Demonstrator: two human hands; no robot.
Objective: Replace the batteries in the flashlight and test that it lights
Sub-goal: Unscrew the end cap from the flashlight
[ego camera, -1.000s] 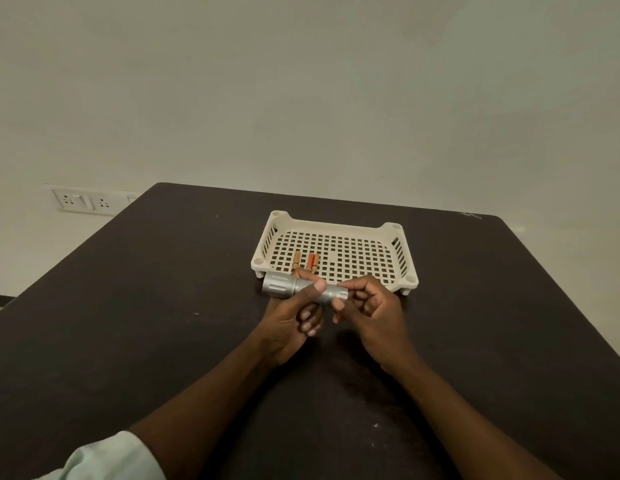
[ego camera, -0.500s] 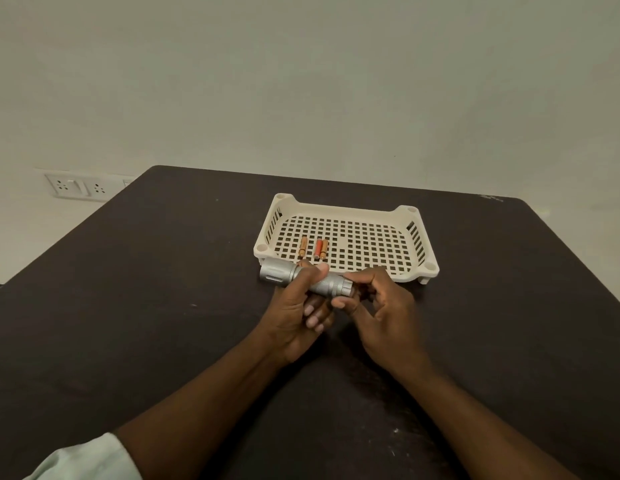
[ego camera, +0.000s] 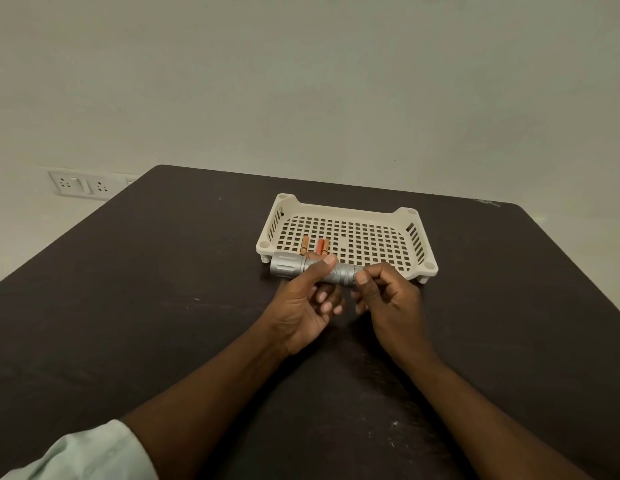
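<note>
Flashlight point(ego camera: 315, 271) held level just above the desk point(ego camera: 163, 306), right in front of the basket point(ego camera: 419, 237). Left hand point(ego camera: 301, 306) has its grip wrapped round the barrel, thumb on top. Right hand point(ego camera: 388, 296) pinches the tail cap end; seam hidden, can't tell if it's loosened.

Risks as I see them:
- cap pops free, rolls off the desk
- cells slide out the open tail if it tips
- spent cells mixed up with the three batteries point(ego camera: 317, 246) lying in the basket's near left corner
</note>
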